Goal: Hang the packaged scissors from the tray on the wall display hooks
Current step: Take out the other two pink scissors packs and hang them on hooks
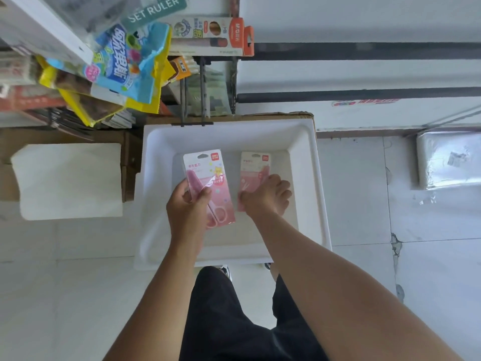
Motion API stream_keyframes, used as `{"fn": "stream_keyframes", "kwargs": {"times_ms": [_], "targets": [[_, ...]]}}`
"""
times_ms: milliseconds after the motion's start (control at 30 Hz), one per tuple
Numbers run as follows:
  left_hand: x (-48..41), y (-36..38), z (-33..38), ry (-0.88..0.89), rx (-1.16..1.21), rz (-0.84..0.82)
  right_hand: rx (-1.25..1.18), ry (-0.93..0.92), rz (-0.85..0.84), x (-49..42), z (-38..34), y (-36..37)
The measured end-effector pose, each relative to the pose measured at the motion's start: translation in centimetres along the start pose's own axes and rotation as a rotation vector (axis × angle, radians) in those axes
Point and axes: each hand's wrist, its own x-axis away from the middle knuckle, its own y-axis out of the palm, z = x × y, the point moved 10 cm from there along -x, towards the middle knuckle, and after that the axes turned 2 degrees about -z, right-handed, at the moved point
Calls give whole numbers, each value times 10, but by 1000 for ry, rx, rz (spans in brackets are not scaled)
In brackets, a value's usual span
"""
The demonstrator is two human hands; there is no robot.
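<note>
A white tray (pixel 304 162) stands on a cardboard box below me. My left hand (pixel 188 207) grips a pink pack of scissors (pixel 208 178) by its left edge, lifted a little over the tray. A second pink pack of scissors (pixel 253 168) lies flat on the tray floor to the right. My right hand (pixel 268 196) rests on its lower half with the fingers curled over it. Dark metal display hooks (pixel 201 100) stick out from the wall just beyond the tray's far rim, with nothing hanging on their near ends.
Hanging stationery packs crowd the upper left: a blue and yellow pack (pixel 130 66), a ruler set (pixel 156 9) and an orange-edged pencil pack (pixel 210 35). A white foam sheet (pixel 70 181) lies left of the tray. A plastic-wrapped bundle (pixel 450 160) sits on the floor at right.
</note>
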Motion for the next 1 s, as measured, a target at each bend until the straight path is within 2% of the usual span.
{"fn": "stream_keyframes", "kwargs": {"times_ms": [300,367,500,767,1000], "targets": [[2,-13,11,1,10,-7,-192,78,-34,-11,-2,5],[4,-16,13,-5,21,-11,-301,31,-46,-8,-5,3],[14,-21,23,-6,24,-18,-604,-52,-171,15,-9,-2],[52,-32,75,57,90,-107,-777,-220,-263,92,-22,-73],[90,-44,142,212,161,-234,-918,-405,-179,163,-49,-161]]}}
